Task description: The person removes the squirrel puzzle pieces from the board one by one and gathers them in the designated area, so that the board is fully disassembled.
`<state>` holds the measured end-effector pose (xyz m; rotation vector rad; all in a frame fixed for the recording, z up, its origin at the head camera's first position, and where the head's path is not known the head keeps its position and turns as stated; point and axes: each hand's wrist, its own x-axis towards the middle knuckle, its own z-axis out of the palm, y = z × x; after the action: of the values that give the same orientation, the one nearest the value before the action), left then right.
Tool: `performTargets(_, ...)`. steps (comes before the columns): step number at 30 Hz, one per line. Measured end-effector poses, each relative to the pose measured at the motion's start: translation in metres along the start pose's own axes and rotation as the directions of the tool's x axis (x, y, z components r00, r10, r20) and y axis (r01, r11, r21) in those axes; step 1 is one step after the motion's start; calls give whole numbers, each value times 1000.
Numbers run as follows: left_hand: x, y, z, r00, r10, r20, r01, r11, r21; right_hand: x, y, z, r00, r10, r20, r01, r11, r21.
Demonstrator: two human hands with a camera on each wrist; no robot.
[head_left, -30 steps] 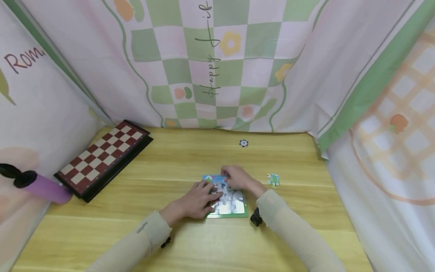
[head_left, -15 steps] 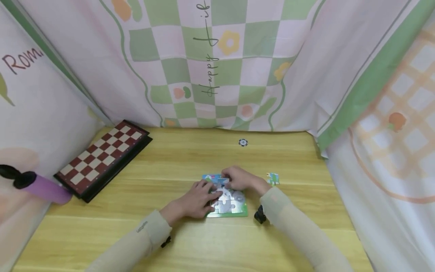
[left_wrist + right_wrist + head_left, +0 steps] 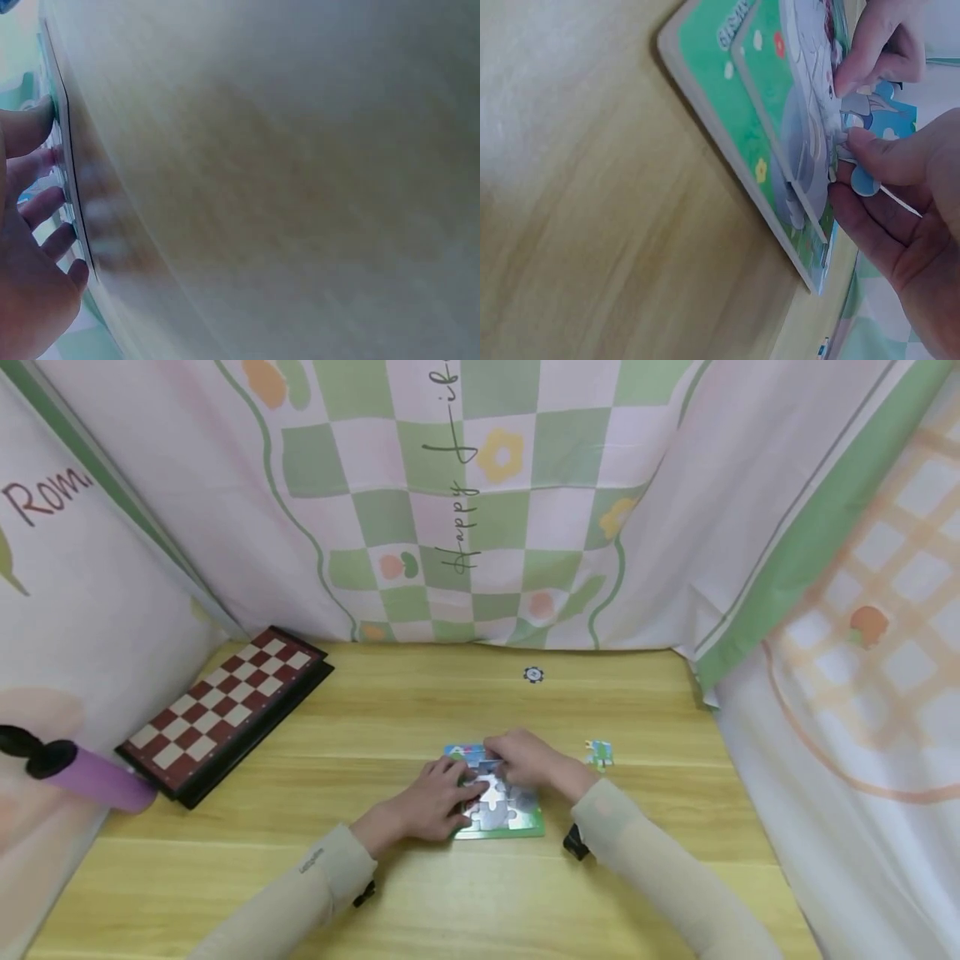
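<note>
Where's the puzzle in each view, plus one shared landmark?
Head: puzzle lower middle, partly covered by hands.
Left wrist: puzzle near left edge, seen edge-on.
Right wrist: puzzle upper middle, slanting down rightward.
Landmark: left hand, touching it in all three.

"Where is the left hand (image 3: 429, 799)?"

"On the left side of the puzzle (image 3: 498, 820), fingers spread and touching it, thumb toward its near edge."

"And the left forearm (image 3: 296, 893)?"

"It slants in from the near left of the puzzle."

"The right hand (image 3: 531, 760)?"

"Over the puzzle's far right part, pinching a piece (image 3: 865, 183) between thumb (image 3: 885, 156) and bent fingers (image 3: 868, 229)."

"Its arm?"

"The right wrist (image 3: 574, 779) bends just right of the puzzle, the right forearm (image 3: 667, 877) slanting toward the near right."
</note>
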<state>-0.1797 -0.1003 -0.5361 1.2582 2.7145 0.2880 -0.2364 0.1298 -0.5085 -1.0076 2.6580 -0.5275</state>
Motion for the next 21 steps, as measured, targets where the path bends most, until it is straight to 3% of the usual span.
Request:
performTargets(4,1,1,1,1000,-10,13,10,1000,-15,-2,-2,-2,1000,20,16,-20,1000,14)
performTargets(12,1,0,3,999,-35,29,35,999,-11,-3,0,-17,995,89,45,-98,966,240)
performTargets(21,0,-1,4,999,-32,26,33,999,-25,-7,13,-19,994,110,-24,-97,945,313)
